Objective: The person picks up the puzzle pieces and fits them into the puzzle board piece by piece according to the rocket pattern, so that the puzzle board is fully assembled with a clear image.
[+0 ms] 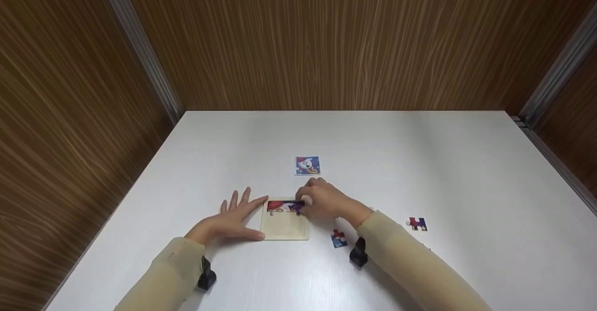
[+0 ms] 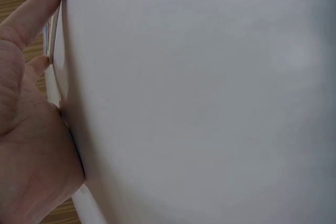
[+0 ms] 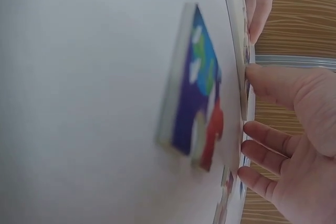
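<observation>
A square wooden puzzle tray [image 1: 285, 227] lies on the white table, with joined picture pieces [image 1: 280, 205] along its far side. My left hand [image 1: 231, 221] is spread at the left side of the tray, index fingertip at the far corner and thumb at the near corner. At the far right corner, my right hand [image 1: 326, 200] bends its fingers and thumb around a puzzle piece at the end of that row, mostly hidden beneath them. In the right wrist view, the right thumb [image 3: 275, 85] touches the tray and the other fingertips reach down beside it.
A square picture card [image 1: 307, 165] of a white cartoon animal lies beyond the tray. One loose puzzle piece [image 1: 339, 239] sits near the right wrist, another piece [image 1: 417, 224] farther right. More pieces are partly hidden by the right forearm. Wood-grain panels [image 1: 326, 45] border the table.
</observation>
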Demonstrator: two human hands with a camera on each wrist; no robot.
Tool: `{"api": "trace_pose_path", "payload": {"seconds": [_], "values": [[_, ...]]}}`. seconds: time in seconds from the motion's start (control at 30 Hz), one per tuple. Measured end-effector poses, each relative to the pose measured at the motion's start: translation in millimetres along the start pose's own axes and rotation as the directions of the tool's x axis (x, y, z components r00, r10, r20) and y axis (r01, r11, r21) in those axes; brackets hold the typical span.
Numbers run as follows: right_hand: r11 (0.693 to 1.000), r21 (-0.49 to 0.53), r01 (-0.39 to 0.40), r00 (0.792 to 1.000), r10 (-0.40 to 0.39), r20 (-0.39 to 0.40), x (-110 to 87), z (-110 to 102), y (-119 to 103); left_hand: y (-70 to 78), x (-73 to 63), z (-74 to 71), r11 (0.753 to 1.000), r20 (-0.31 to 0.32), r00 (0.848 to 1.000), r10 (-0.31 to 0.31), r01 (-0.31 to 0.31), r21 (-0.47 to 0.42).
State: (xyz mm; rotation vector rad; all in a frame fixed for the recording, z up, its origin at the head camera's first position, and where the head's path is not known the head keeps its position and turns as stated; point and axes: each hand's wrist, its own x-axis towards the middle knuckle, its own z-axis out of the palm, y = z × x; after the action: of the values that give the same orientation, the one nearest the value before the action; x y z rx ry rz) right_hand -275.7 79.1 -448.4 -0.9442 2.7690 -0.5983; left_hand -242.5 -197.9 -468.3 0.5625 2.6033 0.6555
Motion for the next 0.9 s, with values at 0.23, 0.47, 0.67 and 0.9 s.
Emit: {"api": "trace_pose_path", "payload": {"seconds": [0.23,0.47,0.67,0.9], "values": [[0.999,-0.004,0.054,0.999,-0.054,-0.002,-3.7,-2,0,1.6,0.5,-2.2,1.0,0.007,1.0,0.016,-0.016,-0.011],[0.998,-0.05,0.047,0.998,-0.045,0.047,-8.0,-4,-3,1.2,-1.4,-5.9,0.999,0.024,0.999,0.031,-0.03,-0.024],[0.999,-0.025,0.043,0.997,-0.041,0.068,-8.9,-8,-4,0.9,0.3,-7.3,1.0,0.023,0.999,0.023,-0.022,-0.012],[0.993,0.119,0.02,1.0,-0.021,0.007,-15.5,-21,5,2.3,1.4,-6.0,1.0,0.028,0.999,0.018,-0.017,-0.019]]}}
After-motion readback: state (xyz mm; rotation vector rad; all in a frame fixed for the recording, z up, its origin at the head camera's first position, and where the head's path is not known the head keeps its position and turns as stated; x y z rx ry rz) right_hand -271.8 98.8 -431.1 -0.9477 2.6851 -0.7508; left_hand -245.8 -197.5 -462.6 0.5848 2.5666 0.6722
